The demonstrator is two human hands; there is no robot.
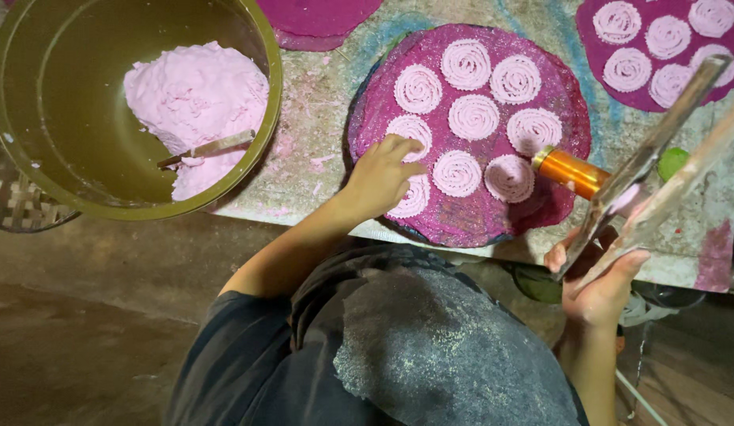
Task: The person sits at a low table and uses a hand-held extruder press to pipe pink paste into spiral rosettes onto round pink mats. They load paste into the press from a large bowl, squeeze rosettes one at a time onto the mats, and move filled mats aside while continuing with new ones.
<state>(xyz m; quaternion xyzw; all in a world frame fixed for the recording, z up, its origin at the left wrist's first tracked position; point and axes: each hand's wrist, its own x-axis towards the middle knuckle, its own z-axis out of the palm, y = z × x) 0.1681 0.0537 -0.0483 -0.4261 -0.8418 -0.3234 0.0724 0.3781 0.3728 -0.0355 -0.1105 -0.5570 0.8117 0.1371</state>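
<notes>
Eight ridged pink dough spirals [473, 117] fill your round magenta mat [564, 95], leaving bare room only at its rim. Your left hand [380, 177] presses curled fingers on one; your right hand [600, 288] grips the brass-barrelled press [619, 185].

A worn stone-like slab [320, 102], grey with blue and pink stains and pink crumbs, carries everything. On its left end stands a big round olive-green metal bowl [35, 158] with its rim over the edge. In the middle lies a round magenta woven mat [556, 102] that carries spirals of pale pink dough. A second magenta mat [592, 59] lies at the right top corner, and a third one [316, 20] at the top edge.
</notes>
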